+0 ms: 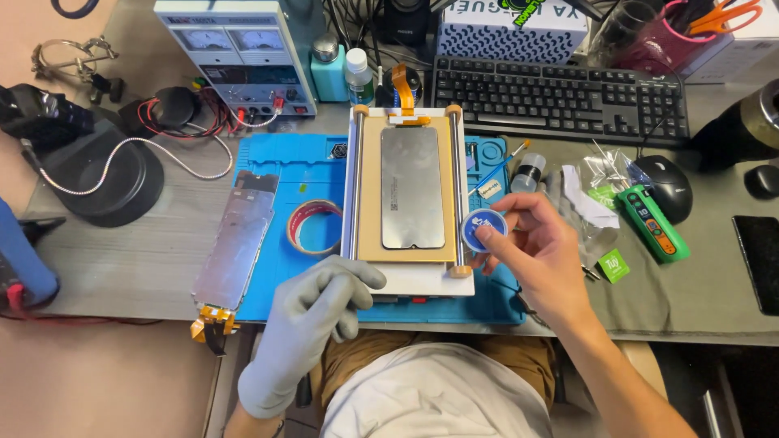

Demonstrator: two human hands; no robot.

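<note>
Nearest the camera, the left hand [312, 312] wears a grey glove and rests with fingers curled loosely on the near left corner of the white plate [422, 284]; its grip is released, clamping nothing, only touching the plate's edge. The bare right hand [540, 251] sits just right of the plate's near right corner, its grip pinched around a small round blue spool [484, 229] held between thumb and fingertips, just above the blue mat [284, 166].

The plate lies on that mat, and on it a tan pad carries a dark phone screen [413, 186], lying flat with its long side running away from the camera. An orange flex cable [402, 93] sticks out past the far end. Left of the plate a tape roll [315, 227] lies flat on the mat, and beyond it a bare phone frame [237, 239] lies tilted, overhanging the mat's left edge.

Right of the plate, a small bottle [529, 172] stands on the mat; further right on the desk [130, 259] lie a green tool [653, 223] and a black mouse [669, 186]. At the back stand a keyboard [560, 97] and a power supply [239, 53].
</note>
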